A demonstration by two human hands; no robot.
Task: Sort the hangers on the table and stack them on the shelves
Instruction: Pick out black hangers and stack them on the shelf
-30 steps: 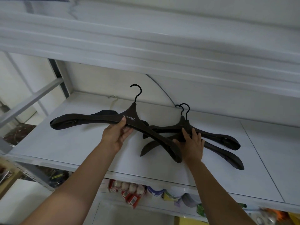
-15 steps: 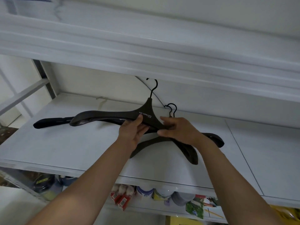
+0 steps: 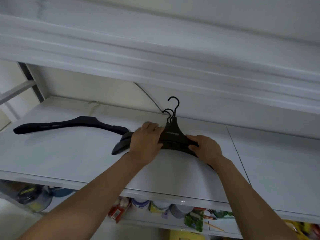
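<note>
Black plastic hangers, coat type, on a white shelf (image 3: 69,153).

Item 1: stack (image 3: 171,134), mid-shelf. Three hooks (image 3: 174,103) stand close together and point to the back wall, so at least three hangers lie one on another. The lower arms splay out a little at the left end, so the alignment looks unfinished.

Item 2: loose hanger (image 3: 69,122), flat on the shelf to the left of the stack. Its right tip is near the stack's left end; whether they touch cannot be told.

Item 3: pale hook (image 3: 94,104) at the back left, apparently a light-coloured hanger; its body is hard to make out.

Hands: left hand (image 3: 146,139) lies over the stack's left arm, fingers bent across the top toward the neck. Right hand (image 3: 206,147) grips the stack's right arm, fingers curled on top and thumb at the near edge. Both hold the stack and nothing else.

Below: jars (image 3: 140,204) and packets on a lower level, not part of the job.

Status: stacking is partly done. Left to do, by judgement: square the stack and add the loose hanger. The table is out of view, so how many hangers wait there is unknown.
</note>
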